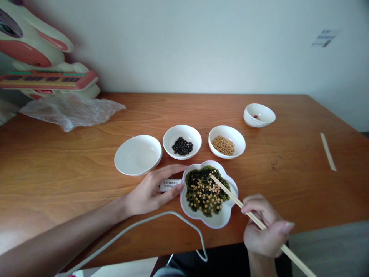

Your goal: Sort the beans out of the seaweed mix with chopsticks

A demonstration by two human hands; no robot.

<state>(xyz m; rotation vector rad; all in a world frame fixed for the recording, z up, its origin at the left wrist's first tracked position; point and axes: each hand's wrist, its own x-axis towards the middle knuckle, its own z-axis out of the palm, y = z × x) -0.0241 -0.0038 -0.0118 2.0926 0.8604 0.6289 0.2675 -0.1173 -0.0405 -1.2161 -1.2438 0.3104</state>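
A flower-shaped white dish (221,221) near the table's front edge holds mixed green, black and yellow beans. My right hand (266,231) grips a pair of wooden chopsticks (230,194) whose tips rest on the beans at the dish's far side. My left hand (151,190) lies to the left of the dish, thumb and fingers pressed on its rim and around a small white labelled object (170,184). Behind the dish stand three white bowls: an empty one (137,154), one with black beans (182,141), one with yellow soybeans (226,141).
A small white bowl (258,114) with a reddish bit sits at the back right. A paper chopstick sleeve (328,151) lies far right. Crumpled clear plastic (72,109) and a white-and-red toy (37,57) occupy the back left. A grey cable (161,221) loops over the front edge.
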